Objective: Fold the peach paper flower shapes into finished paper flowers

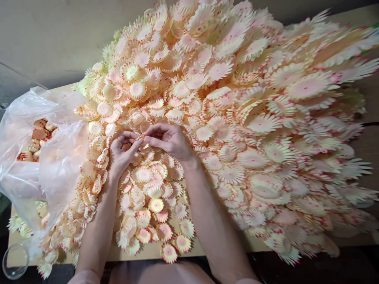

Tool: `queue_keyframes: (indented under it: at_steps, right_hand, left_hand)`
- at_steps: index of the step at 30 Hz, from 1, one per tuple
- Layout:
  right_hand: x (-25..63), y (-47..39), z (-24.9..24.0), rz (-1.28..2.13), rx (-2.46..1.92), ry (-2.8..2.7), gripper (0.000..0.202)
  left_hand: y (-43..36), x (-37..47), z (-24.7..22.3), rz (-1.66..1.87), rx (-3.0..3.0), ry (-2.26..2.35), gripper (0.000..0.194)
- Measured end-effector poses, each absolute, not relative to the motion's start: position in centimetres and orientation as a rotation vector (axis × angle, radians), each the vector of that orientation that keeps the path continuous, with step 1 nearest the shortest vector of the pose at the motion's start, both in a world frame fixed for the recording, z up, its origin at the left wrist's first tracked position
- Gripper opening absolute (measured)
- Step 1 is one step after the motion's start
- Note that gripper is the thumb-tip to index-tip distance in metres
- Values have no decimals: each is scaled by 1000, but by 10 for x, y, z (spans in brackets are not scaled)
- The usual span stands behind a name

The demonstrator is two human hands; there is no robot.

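Note:
Both of my hands meet at the fingertips over a big heap of flower-shaped petal pieces (156, 173), pale cream and pink with red-tipped, notched edges. My left hand (122, 152) is closed, thumb and fingers pinching a small petal piece (143, 138) at the meeting point. Inside its curled fingers, more petal pieces (126, 146) partly show. My right hand (171, 142) pinches at the same small piece from the other side, thumb against forefinger. The fingers hide most of that piece. Loose petal pieces lie beneath and between my forearms.
A clear plastic bag (62, 157) on the left holds more petal pieces, seen through its opening. A round transparent cup or lid (15, 260) is at the lower left corner. The heap spreads far right over the table (142, 254). A grey wall (59, 35) stands behind.

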State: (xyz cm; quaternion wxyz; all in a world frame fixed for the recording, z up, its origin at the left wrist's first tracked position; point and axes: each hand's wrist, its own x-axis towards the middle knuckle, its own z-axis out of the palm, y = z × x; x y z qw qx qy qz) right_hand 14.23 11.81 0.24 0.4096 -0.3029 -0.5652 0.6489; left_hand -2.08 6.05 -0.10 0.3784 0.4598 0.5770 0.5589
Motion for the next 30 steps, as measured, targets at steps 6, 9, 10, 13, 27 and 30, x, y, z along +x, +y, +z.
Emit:
queue_keyframes:
  at_steps: [6,9,10,13,27,30]
  right_hand:
    - [143,118,3,1630,-740,-1448,17]
    - [143,118,4,1633,-757,-1452,17]
    - [143,118,5,1635,-765,-1453,18]
    - [143,118,4,1638,-787,-1458,21]
    - [143,120,3,1613,-815,-1452,26]
    - [142,120,2,1610,-798,-1443,24]
  left_hand:
    - [60,-20,1,1420,1196,1444,28]
    - [60,-21,0,1418,1262,1471,26]
    - [60,-22,-1,1413,1285,1480,26]
    - [61,-23,-2,1400,1341,1481,27]
    - [62,-24,-4,1453,1392,1378,17]
    - [61,-22,-3,1450,1360,1393,19]
